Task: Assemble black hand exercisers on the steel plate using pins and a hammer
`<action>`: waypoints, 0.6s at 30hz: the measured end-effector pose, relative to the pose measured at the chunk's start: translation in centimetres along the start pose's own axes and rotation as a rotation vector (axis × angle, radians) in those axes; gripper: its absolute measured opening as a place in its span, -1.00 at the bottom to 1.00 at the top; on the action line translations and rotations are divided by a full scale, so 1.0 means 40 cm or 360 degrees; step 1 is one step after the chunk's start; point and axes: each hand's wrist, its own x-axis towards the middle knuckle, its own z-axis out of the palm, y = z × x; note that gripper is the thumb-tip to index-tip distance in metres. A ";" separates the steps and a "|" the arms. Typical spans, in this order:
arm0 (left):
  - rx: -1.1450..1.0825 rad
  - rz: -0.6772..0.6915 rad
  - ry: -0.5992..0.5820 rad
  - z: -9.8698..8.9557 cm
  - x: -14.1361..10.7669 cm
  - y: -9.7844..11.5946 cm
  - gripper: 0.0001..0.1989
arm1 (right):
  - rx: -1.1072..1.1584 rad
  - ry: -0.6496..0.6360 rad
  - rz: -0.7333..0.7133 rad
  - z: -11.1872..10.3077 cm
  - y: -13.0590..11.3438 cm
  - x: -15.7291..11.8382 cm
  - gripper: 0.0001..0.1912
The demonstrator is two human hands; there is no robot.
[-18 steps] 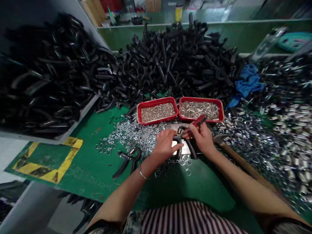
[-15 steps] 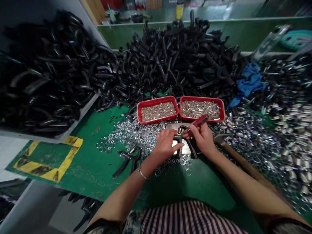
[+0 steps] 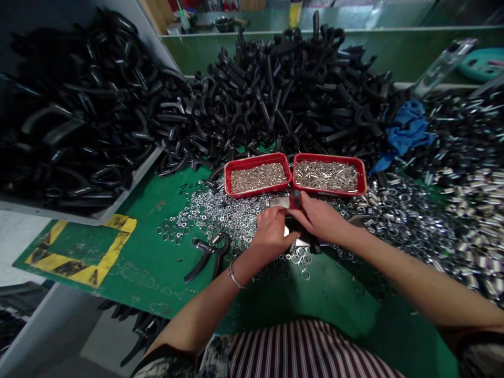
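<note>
My left hand (image 3: 271, 233) closes over a black plastic hand grip (image 3: 293, 226), mostly hidden, which lies on a steel plate (image 3: 280, 202). My right hand (image 3: 318, 218) is right next to it and holds a red-handled tool (image 3: 295, 199) standing almost upright between the hands. The tool's tip is hidden behind my fingers. To the left of my hands lies a finished-looking black grip with a spring (image 3: 208, 254). Loose steel washers (image 3: 220, 220) spread around both hands.
Two red trays hold small metal parts: one (image 3: 255, 158) of fine pieces, one (image 3: 331, 157) of short tubes. Heaps of black grips (image 3: 275, 94) rise behind on the green mat (image 3: 137, 262). A hammer head (image 3: 360, 219) sits near my right forearm, with a blue cloth (image 3: 407, 128) beyond.
My right hand has moved left, and the red-handled tool has swung from tilted to nearly upright. My right forearm now covers the hammer's handle. The view has tipped slightly.
</note>
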 end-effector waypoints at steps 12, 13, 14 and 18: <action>0.0002 -0.0023 -0.0038 0.005 0.002 -0.011 -0.45 | 0.1222 0.0401 0.0294 -0.001 0.081 -0.056 -0.71; -0.0001 -0.0023 -0.0039 0.005 0.001 -0.011 -0.45 | 0.1214 0.0404 0.0308 0.012 0.087 -0.068 -0.71; -0.0005 -0.0023 -0.0037 0.005 0.001 -0.010 -0.46 | 0.1224 0.0416 0.0314 0.023 0.090 -0.077 -0.72; -0.0032 -0.0024 -0.0025 0.004 0.001 -0.008 -0.45 | 0.1262 0.0469 0.0341 0.039 0.088 -0.086 -0.70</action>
